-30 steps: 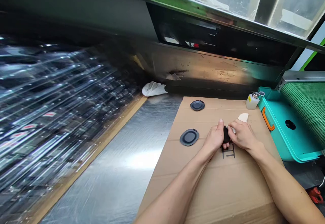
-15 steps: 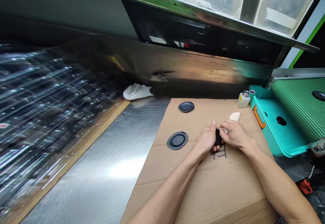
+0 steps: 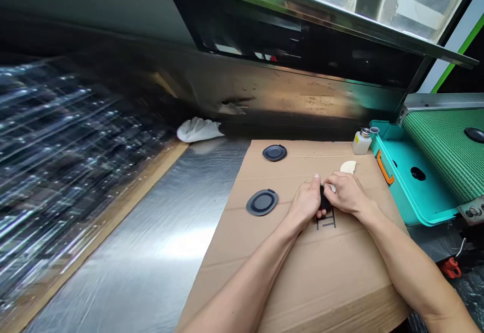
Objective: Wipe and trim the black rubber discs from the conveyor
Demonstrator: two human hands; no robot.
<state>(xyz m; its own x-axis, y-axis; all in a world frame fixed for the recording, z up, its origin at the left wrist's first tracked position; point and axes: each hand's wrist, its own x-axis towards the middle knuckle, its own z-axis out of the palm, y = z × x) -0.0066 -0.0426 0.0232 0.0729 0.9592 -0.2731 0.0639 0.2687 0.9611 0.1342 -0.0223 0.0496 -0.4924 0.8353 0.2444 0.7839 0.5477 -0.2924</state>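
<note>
We've got a small black part (image 3: pixel 324 199) gripped in L hand (image 3: pixel 304 203), R hand (image 3: pixel 348 194) pinching a small white bit (image 3: pixel 331 188) against it, both over a cardboard sheet (image 3: pixel 302 272), w/ two black oval pads (image 3: pixel 261 202) to the left & a cream scrap (image 3: pixel 348 167) just beyond R hand.

- the dark piece (image 3: pixel 324 198) is mostly hidden from me by the left hand (image 3: pixel 306 202) and right hand (image 3: pixel 346 193)
- the pale tip (image 3: pixel 331 188) beside it is too small to identify
- left of the cardboard (image 3: pixel 325 272), the clear stack (image 3: pixel 75 136) is blurred and cut off by my frame
</note>
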